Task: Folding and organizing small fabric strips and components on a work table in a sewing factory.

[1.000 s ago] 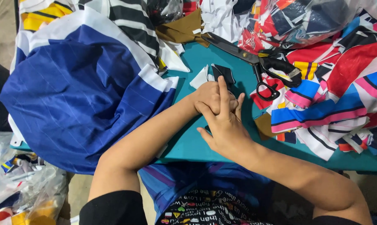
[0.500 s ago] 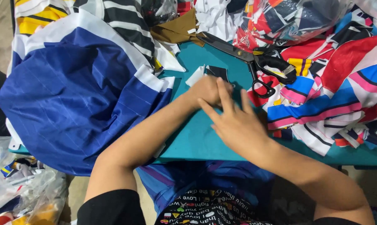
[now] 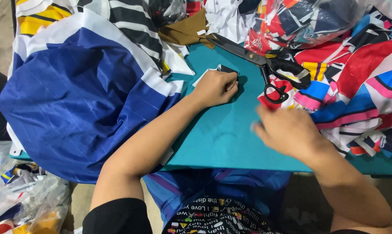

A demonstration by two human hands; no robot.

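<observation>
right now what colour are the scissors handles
Black; the scissors lie on the teal table, seen in the head view.

We see the table top [image 3: 230, 143] as smooth, matt teal. At nine o'clock the blue cloth [image 3: 74, 108] looks thin and slightly shiny, creased, with white bands. The scissors [image 3: 265, 65] at one o'clock have dull dark metal blades and glossy black plastic handles. The small dark patch [image 3: 230, 70] under our left hand [image 3: 215, 86] looks like matt fabric. At two o'clock printed cloth pieces [image 3: 360, 86] look smooth; above them a clear plastic bag [image 3: 308, 21] is glossy and crinkled.
</observation>
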